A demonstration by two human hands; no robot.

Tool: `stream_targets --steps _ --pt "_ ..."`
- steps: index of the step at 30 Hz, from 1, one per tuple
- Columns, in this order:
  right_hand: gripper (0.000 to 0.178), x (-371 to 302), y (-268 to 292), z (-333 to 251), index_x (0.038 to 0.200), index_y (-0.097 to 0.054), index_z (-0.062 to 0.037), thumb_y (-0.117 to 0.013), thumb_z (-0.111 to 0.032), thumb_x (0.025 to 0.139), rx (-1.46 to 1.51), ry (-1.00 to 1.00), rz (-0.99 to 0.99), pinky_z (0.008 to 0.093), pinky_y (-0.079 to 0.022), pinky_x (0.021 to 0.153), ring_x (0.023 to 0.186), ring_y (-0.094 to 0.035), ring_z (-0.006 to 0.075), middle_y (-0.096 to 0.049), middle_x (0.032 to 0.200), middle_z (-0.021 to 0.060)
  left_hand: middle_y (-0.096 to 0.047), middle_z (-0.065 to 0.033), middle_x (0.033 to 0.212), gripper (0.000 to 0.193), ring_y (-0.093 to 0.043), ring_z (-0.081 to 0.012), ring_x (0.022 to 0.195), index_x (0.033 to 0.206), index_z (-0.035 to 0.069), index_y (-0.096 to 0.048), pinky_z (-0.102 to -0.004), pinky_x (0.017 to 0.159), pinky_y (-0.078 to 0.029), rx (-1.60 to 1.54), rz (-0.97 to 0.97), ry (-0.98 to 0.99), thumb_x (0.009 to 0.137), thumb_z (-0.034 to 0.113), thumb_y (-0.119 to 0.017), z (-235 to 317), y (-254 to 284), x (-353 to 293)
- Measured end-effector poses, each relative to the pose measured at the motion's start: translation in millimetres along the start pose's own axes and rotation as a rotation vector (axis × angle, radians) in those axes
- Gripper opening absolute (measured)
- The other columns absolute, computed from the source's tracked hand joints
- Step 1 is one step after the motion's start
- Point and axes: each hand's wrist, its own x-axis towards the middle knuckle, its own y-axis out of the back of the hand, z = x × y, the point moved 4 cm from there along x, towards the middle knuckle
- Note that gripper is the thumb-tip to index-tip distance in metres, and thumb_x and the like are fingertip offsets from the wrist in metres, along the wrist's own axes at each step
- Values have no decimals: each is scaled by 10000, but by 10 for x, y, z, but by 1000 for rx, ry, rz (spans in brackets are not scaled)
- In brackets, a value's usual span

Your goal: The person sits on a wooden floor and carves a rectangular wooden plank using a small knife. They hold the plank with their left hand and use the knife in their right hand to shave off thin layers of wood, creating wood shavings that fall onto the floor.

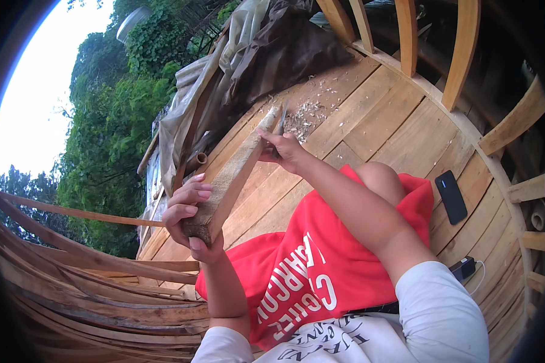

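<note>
A squared piece of wood (234, 175), tapering to a pale whittled tip, slants up and away in front of me. Its thick near end lies in my left hand (191, 212), fingers wrapped round it from the left and the thumb below. Close to the narrow far end is my right hand (283, 151), closed round a knife (282, 121). The knife's blade points up and away beside the carved tip. The right thumb rests against the wood. Most of the knife's handle is hidden in my fist.
Wood shavings (309, 115) lie scattered on the plank floor (399, 139) beyond my hands. A black phone (451, 197) and a small black device (463, 268) with a white cable lie at my right. Curved wooden ribs (463, 54) rise along the right; a tarp (224, 78) hangs at the far left.
</note>
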Motion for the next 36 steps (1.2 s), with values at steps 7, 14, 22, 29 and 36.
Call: stream_targets --steps 7,14,22,29,36 --pt "421 98 -49 -87 1090 -526 -6 -756 -288 878 8 68 23 404 -629 790 866 -698 231 -638 1006 102 -330 -205 1499 1046 -291 -373 1438 1462 67 -330 -625 1133 -256 -239 -72 570 704 719 -637 -369 587 -380" --pt "352 287 294 70 1057 -544 -34 -746 -270 891 -155 85 159 409 -627 809 896 -679 213 -635 997 80 -253 -245 1565 963 -239 -440 1454 1519 -12 -237 -780 1066 -209 -1051 156 1075 845 606 -540 -876 947 -1129" --pt "341 347 342 270 984 -497 -40 -755 -239 883 -379 70 156 420 -646 755 835 -679 212 -620 980 78 -484 -316 1384 711 -557 -455 1218 1481 -40 -313 -478 782 -596 -1076 -83 1649 989 470 -374 -1290 859 -1584" --pt "353 385 323 364 1029 -484 -31 -733 -246 902 -651 -14 192 400 -643 740 835 -692 228 -618 975 91 -537 -14 708 653 -399 -65 435 1270 -26 -533 -202 370 -314 -923 -44 1890 995 534 -340 -1129 525 -1495" --pt "260 420 361 109 998 -547 -33 -533 -291 1028 -1430 3 141 275 -454 542 613 -569 100 -590 790 8 -462 20 646 620 -399 -62 444 1244 2 -544 -211 386 -312 -1068 78 1878 997 536 -349 -1151 670 -1478"
